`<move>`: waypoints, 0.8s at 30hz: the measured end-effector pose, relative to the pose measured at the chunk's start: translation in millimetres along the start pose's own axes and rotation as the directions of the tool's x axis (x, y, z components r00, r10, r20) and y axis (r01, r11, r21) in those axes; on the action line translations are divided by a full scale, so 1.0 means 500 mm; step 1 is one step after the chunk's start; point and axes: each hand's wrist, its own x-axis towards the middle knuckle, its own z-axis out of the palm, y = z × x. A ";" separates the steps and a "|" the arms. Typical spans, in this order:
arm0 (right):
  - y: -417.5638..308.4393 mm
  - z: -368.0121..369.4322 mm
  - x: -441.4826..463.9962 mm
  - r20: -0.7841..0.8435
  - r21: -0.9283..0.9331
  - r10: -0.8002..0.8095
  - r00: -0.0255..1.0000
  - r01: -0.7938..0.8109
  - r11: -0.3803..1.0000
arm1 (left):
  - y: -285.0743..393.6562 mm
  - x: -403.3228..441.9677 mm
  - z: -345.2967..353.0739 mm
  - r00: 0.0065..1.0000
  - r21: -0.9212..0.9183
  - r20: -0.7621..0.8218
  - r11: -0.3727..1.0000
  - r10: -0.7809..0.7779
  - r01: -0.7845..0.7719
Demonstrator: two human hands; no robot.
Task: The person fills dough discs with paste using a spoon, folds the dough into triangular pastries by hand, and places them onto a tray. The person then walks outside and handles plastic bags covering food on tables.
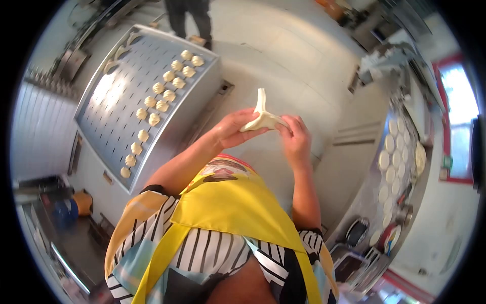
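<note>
A pale piece of dough (262, 119) is held up in front of my yellow apron (228, 202). It has three arms: one stands upright, and the others spread to the sides. My left hand (238, 130) is closed around its left side, with the fingers beneath and the thumb near the middle. At the right arm's end, my right hand (295, 136) pinches the dough between thumb and fingers. Both hands are in the air, to the right of the metal tray table.
Several pleated dough buns (154, 119) sit in rows on a slotted metal table (109, 109) at left. Several flat dough rounds (390, 143) lie on the right counter (362, 202), near a dark pan (357, 230). Another person's legs (188, 17) show beyond the left table.
</note>
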 end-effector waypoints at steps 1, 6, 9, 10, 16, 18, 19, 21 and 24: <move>0.003 0.008 -0.001 0.052 0.045 0.045 0.998 -0.047 0.998 | 0.005 -0.013 -0.004 1.000 0.000 -0.023 1.000 -0.002 0.002; -0.009 0.085 0.031 0.156 0.352 0.168 0.973 -0.213 0.911 | 0.055 -0.078 -0.051 0.995 0.485 -0.013 0.871 0.095 -0.077; -0.009 0.142 0.056 0.370 0.193 0.084 0.925 -0.165 0.967 | 0.053 -0.080 -0.108 0.957 0.730 -0.156 0.681 0.244 -0.055; 0.001 0.173 0.060 0.406 0.179 0.037 0.913 -0.119 0.977 | 0.065 -0.079 -0.130 0.940 0.748 -0.229 0.663 0.252 0.004; -0.005 0.365 0.138 0.393 0.280 0.181 0.901 -0.305 0.910 | 0.175 -0.063 -0.361 0.887 0.426 -0.412 0.905 0.208 -0.014; 0.018 0.418 0.164 0.465 0.200 0.206 0.861 -0.329 0.923 | 0.247 -0.055 -0.492 0.787 0.344 -0.493 0.914 0.372 -0.216; 0.032 0.442 0.170 0.497 0.157 0.223 0.838 -0.340 0.927 | 0.289 -0.050 -0.585 0.720 0.294 -0.561 0.912 0.408 -0.287; 0.056 0.492 0.172 0.608 0.043 0.261 0.750 -0.359 0.932 | 0.390 -0.044 -0.778 0.427 0.598 -0.684 0.790 0.591 -0.135; 0.085 0.549 0.157 0.714 -0.080 0.316 0.625 -0.375 0.923 | 0.532 -0.057 -1.001 0.206 0.597 -0.784 0.802 0.585 -0.006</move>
